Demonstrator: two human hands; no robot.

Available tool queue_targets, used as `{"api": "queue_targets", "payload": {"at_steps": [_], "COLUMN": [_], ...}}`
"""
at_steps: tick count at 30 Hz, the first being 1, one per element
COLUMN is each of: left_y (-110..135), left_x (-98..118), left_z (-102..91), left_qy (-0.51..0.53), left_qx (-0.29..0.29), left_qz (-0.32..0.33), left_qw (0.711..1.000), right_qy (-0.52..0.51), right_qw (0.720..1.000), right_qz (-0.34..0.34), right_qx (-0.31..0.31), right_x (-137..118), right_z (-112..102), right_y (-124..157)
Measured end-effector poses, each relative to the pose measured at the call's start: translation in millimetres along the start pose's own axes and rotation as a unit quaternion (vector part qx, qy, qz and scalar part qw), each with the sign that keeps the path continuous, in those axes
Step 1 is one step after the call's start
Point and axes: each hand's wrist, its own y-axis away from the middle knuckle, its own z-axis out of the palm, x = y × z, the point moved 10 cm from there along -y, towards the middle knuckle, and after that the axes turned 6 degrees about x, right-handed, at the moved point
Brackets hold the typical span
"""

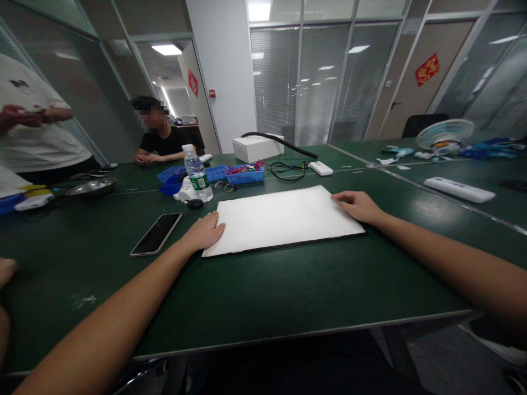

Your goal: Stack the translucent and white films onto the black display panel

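White flat rectangular paper-like sheet (280, 222): matt, smooth face. Dark green desk (288, 296): smooth top, semi-gloss, soft light reflections, some pale scuffs. Black-screened slab phone (157, 234): glossy glass-like front. Clear ribbed water bottle (193, 164): thin shiny plastic. Blue rectangular open tray (246, 178): plastic. Silver round shallow dish (91, 187): looks like metal, shiny. White boxy carton (251, 150): smooth, cardboard-like. Black bendy tube (294, 146): matt, rubbery look.

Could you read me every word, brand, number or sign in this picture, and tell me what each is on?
Nothing is legible for certain:
Green bottle label: too small to read.
Right-hand red door sign: too blurred.
Left-hand red door sign: too blurred.
Dark shirt print: too blurred.
White sheet: no writing visible.
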Motion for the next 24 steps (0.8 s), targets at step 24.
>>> {"api": "queue_targets", "payload": {"at_steps": [24], "left_y": [1.6], "left_x": [4.0], "left_z": [-4.2], "left_qy": [0.019], "left_qx": [0.009], "left_qz": [0.007], "left_qw": [1.000], "right_qy": [0.033], "right_qw": [0.999], "right_qz": [-0.029], "right_qx": [-0.012], "right_x": [-4.8], "right_z": [1.0], "right_y": [1.0]}}
